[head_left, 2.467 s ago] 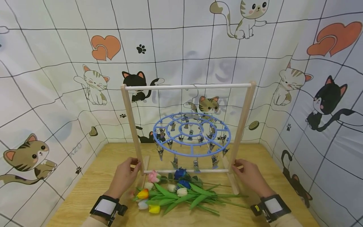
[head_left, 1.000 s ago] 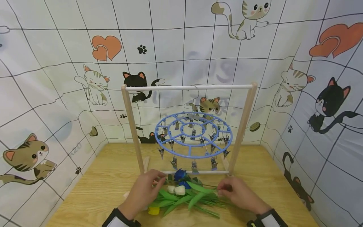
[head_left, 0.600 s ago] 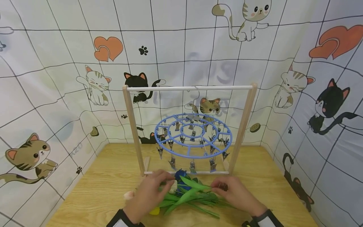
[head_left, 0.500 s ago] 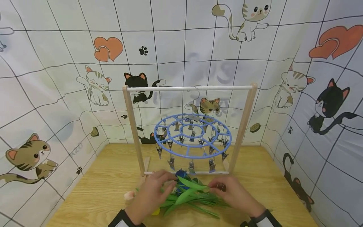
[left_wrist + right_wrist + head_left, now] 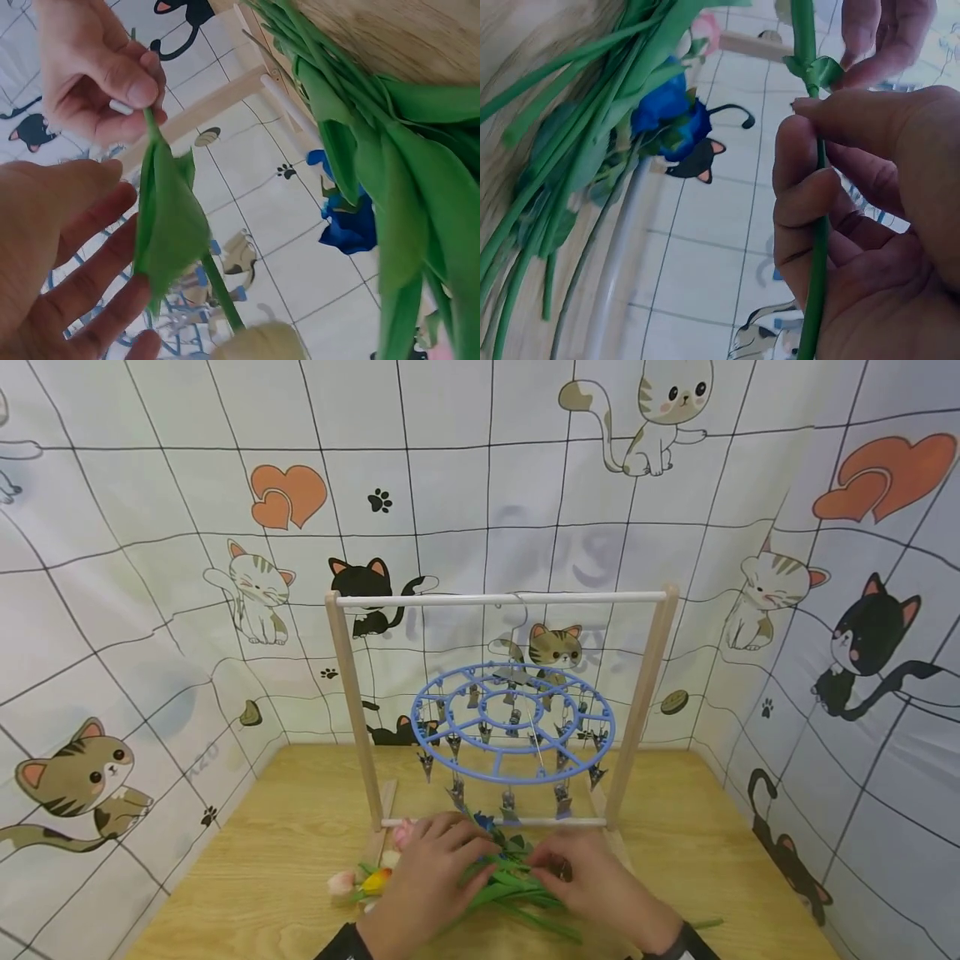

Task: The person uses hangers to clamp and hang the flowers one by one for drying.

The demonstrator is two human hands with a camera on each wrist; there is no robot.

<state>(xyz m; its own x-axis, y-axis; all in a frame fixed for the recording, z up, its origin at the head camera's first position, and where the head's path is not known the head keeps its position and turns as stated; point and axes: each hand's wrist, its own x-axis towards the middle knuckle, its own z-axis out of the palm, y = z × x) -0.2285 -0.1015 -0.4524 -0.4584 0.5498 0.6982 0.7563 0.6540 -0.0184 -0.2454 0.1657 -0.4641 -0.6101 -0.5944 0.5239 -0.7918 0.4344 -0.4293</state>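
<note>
My right hand (image 5: 600,885) pinches the green stem of an artificial tulip (image 5: 176,225) between thumb and fingers. The stem (image 5: 817,255) runs down past the curled fingers in the right wrist view. At the bottom of the left wrist view is the tulip's cream bloom (image 5: 262,346). My left hand (image 5: 442,877) is beside its leaves, fingers spread and loosely bent, fingertips at the leaf edge. Below both hands lies a pile of artificial flowers: a pale pink tulip (image 5: 341,883), an orange-yellow tulip (image 5: 377,882), a pink rose (image 5: 402,833) and blue roses (image 5: 667,112).
Behind the flowers stands a wooden frame (image 5: 351,710) with white crossbars. From its top bar (image 5: 450,600) hangs a round blue clip hanger (image 5: 497,775) with several metal clips. Cat-patterned cloth (image 5: 450,485) covers the walls around the wooden table (image 5: 247,835).
Both hands have left the frame's uprights and come inward over the flowers. The right hand has taken a tulip by its stem and moved left; the left hand has shifted right along its leaves.
</note>
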